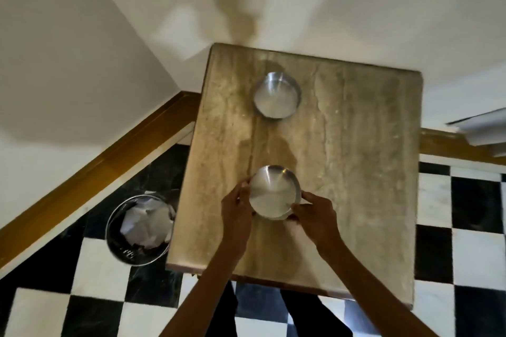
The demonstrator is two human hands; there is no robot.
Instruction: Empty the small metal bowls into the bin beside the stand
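Two small metal bowls sit on a beige stone-topped stand [356, 172]. The near bowl [273, 191] is held between both hands: my left hand [236, 205] grips its left rim and my right hand [315, 213] grips its right rim. Its inside looks pale and I cannot tell what it holds. The far bowl [276, 94] stands alone toward the wall, untouched. On the floor to the left of the stand is a round metal bin [115, 230] with crumpled white paper in it.
The stand is pushed against a white wall with a wooden skirting board [109, 156]. The floor is black and white checkered tile [465, 241]. A white ledge or object [482, 128] juts in at the right edge.
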